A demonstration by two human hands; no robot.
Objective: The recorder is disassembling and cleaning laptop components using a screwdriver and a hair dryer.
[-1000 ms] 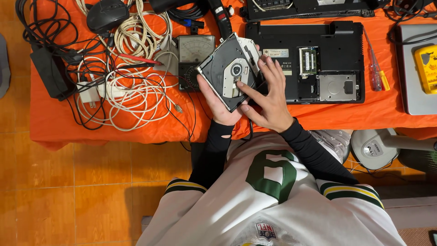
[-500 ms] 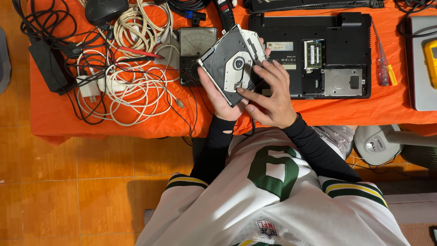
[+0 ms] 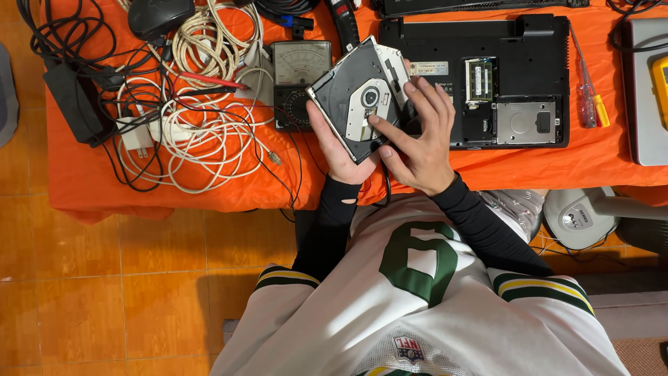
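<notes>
A slim optical disc drive (image 3: pixel 344 94), dark grey with a silver centre plate, is held tilted above the front edge of the orange table. My left hand (image 3: pixel 337 152) grips it from below at its near corner. My right hand (image 3: pixel 419 132) clasps its right side, thumb resting on the silver plate. Just behind and to the right lies an upturned black laptop (image 3: pixel 515 49) with open bays showing a memory stick and a silver hard-drive cover.
On the orange tablecloth (image 3: pixel 104 181), a tangle of white and black cables (image 3: pixel 195 118) lies to the left, with a power brick (image 3: pixel 76 104) and a mouse (image 3: pixel 158 15). A grey analog multimeter (image 3: pixel 296 66), screwdrivers (image 3: pixel 588 76), another laptop at right. A grey fan base (image 3: pixel 581 217) stands below.
The drive and both hands have stayed together at the table's front edge. My right hand has shifted its hold on the drive's right side. The camera view has drifted slightly.
</notes>
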